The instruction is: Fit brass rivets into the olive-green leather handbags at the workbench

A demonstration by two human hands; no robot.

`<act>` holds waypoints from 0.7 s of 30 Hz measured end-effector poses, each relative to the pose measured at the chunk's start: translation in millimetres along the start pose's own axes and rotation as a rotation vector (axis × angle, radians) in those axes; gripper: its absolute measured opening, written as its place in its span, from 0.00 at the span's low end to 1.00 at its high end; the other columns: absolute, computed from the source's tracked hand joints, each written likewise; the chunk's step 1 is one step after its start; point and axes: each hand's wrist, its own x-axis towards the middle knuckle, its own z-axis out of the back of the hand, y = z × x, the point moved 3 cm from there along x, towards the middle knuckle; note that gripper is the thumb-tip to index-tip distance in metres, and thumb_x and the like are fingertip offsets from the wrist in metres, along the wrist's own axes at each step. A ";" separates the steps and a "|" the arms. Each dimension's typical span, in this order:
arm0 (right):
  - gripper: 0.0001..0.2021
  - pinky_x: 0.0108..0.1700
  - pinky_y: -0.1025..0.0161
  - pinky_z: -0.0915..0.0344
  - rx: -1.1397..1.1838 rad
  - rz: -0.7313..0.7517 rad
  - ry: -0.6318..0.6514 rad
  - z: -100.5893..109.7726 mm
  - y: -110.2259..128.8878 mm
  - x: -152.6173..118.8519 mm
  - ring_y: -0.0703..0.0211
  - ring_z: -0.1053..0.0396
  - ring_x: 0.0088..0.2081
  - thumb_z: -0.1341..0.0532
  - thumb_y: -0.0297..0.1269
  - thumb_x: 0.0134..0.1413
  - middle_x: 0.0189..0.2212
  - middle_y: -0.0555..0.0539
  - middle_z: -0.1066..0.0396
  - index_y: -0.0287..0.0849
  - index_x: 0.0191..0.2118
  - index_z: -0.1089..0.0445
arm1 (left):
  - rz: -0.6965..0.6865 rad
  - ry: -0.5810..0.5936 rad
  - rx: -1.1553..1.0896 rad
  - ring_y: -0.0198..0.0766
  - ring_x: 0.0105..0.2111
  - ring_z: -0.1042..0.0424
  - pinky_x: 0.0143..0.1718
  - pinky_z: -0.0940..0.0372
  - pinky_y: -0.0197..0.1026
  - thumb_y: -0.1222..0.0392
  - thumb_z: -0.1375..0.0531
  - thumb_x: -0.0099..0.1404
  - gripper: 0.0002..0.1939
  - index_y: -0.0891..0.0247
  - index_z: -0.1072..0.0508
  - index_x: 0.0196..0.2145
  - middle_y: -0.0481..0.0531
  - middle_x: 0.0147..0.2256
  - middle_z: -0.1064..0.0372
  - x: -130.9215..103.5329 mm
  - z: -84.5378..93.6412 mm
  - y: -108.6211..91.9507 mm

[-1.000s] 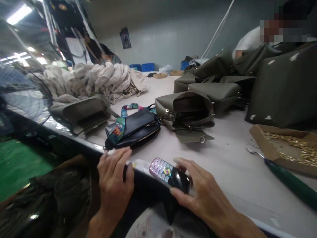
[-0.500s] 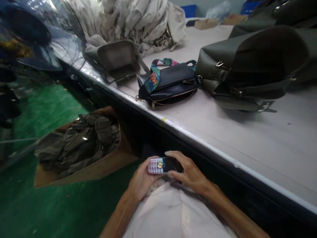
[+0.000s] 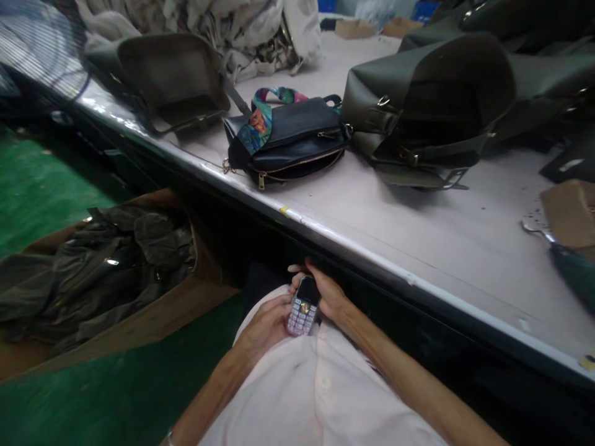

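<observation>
A small keypad phone (image 3: 303, 308) is held upright between my two hands in front of my light shirt, its dark screen at the top and its keys below. My left hand (image 3: 269, 322) has its fingers against the phone's left side. Around the right side and top of the phone, my right hand (image 3: 324, 290) is closed. On the table (image 3: 372, 235) beyond lies a black bag (image 3: 297, 139) with a colourful strap and a partly open zip. An olive bag (image 3: 432, 111) stands open to its right.
Another open olive bag (image 3: 176, 80) and a pale cloth pile (image 3: 251, 31) occupy the table's left part. A carton (image 3: 186, 310) of dark fabric is at lower left. A metal-tipped tool (image 3: 542, 232) lies at right. The table edge runs diagonally before me.
The phone has turned from lying sideways to upright, and both hands have shifted round it. The view has moved right, bringing the tool at the table's right into sight.
</observation>
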 end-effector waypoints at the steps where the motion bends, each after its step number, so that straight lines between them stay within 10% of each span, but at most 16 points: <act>1: 0.20 0.28 0.62 0.35 -0.014 -0.037 0.021 -1.5 -1.3 0.1 0.59 0.32 0.23 0.42 0.51 0.56 0.19 0.47 0.31 0.35 0.34 0.26 | 0.022 -0.001 0.005 0.42 0.34 0.27 0.35 0.34 0.39 0.65 0.37 0.53 0.12 0.71 0.27 0.37 0.58 0.33 0.26 1.1 1.4 1.7; 21: 0.24 0.28 0.62 0.36 -0.189 0.087 0.035 -21.8 -0.9 -5.9 0.61 0.33 0.22 0.44 0.56 0.54 0.18 0.49 0.32 0.36 0.33 0.28 | -0.060 -0.083 0.372 0.38 0.28 0.26 0.32 0.32 0.37 0.53 0.29 0.45 0.25 0.70 0.30 0.37 0.55 0.28 0.25 5.7 9.3 10.5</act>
